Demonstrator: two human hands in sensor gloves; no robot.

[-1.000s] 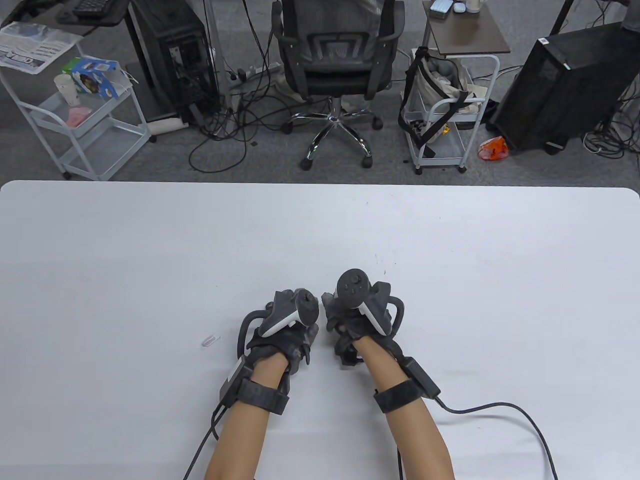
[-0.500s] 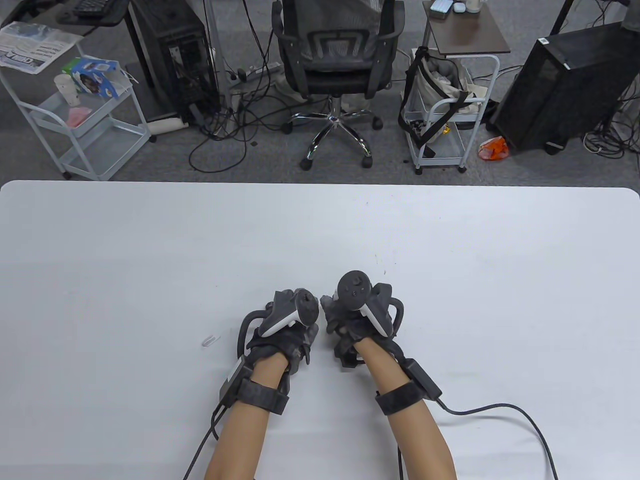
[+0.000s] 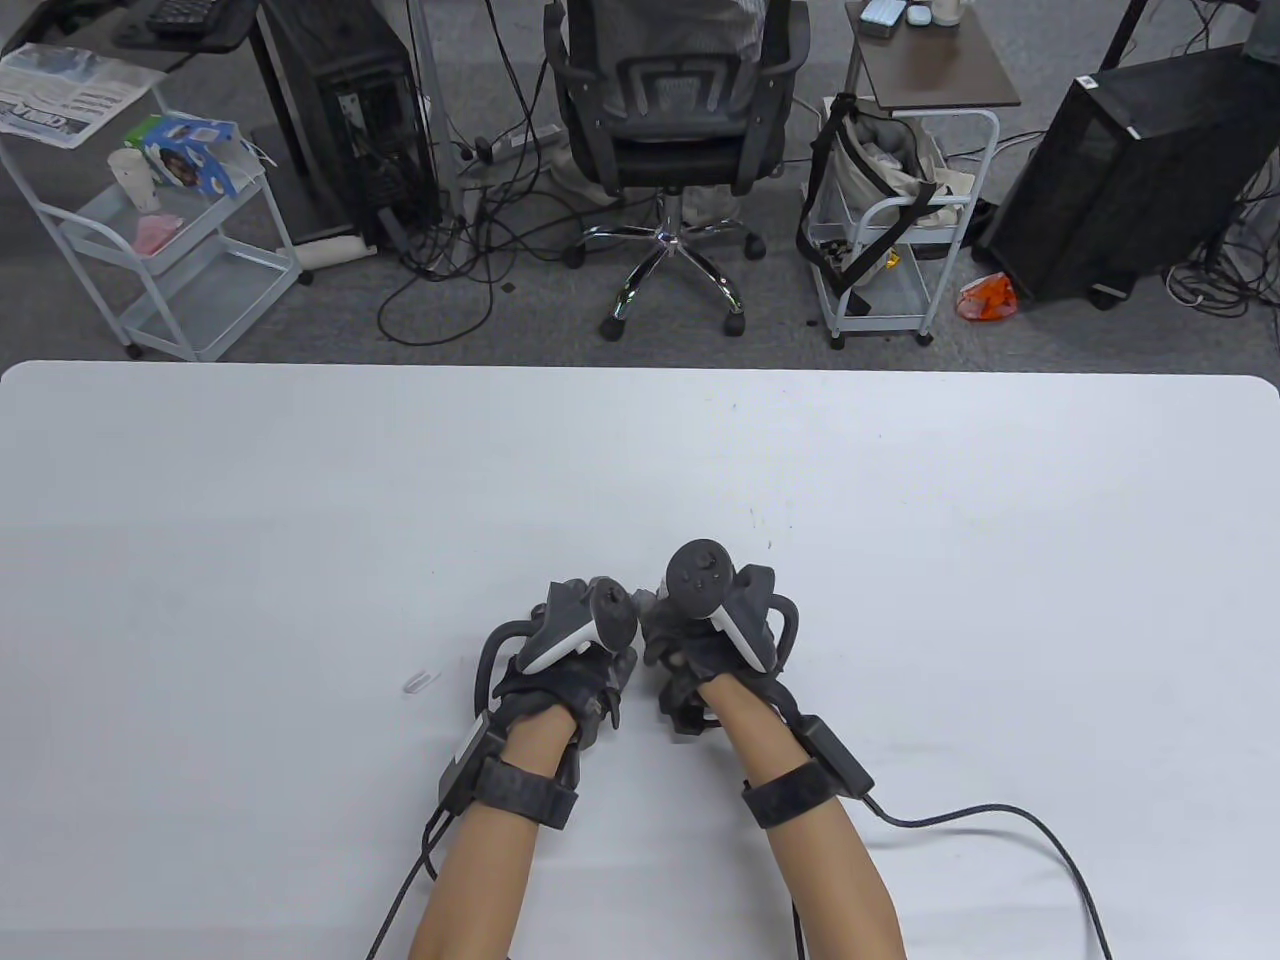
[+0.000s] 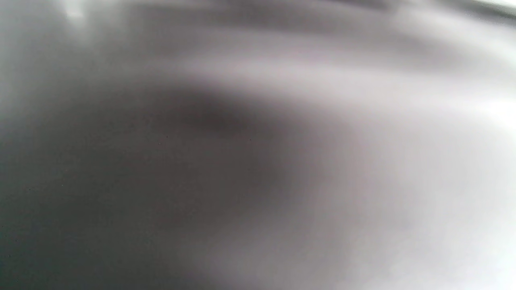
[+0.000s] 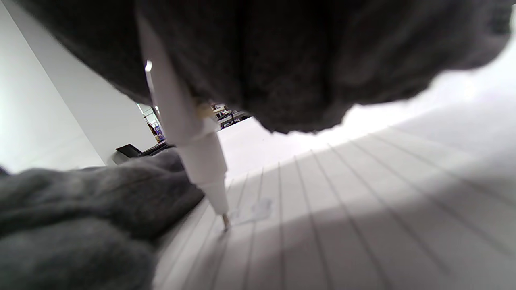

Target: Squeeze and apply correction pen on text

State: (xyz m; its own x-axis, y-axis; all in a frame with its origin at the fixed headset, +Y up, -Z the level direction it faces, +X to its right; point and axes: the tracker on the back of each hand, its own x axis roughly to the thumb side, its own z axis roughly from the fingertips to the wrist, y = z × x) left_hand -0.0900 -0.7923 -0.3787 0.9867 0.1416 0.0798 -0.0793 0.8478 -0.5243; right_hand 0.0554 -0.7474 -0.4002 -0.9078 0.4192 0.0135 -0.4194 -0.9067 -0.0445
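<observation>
My right hand [image 3: 690,640] grips a white correction pen [image 5: 189,137] nearly upright. Its metal tip [image 5: 225,223] touches a sheet of lined paper [image 5: 342,209] on the white table [image 3: 300,500]. A small patch of white fluid [image 5: 261,207] lies on the paper just beside the tip. My left hand [image 3: 575,650] rests on the table right next to the right hand, and its grey glove [image 5: 80,209] lies on the paper's edge beside the pen. It holds nothing that I can see. The left wrist view is a grey blur. The pen and paper cannot be made out in the table view.
A small clear cap [image 3: 421,682] lies on the table left of my left hand. A black cable [image 3: 1000,815] runs from my right wrist to the table's near right. An office chair [image 3: 675,110] and carts stand beyond the far edge.
My right hand has shifted slightly left, closing up against my left hand. The left hand has not moved.
</observation>
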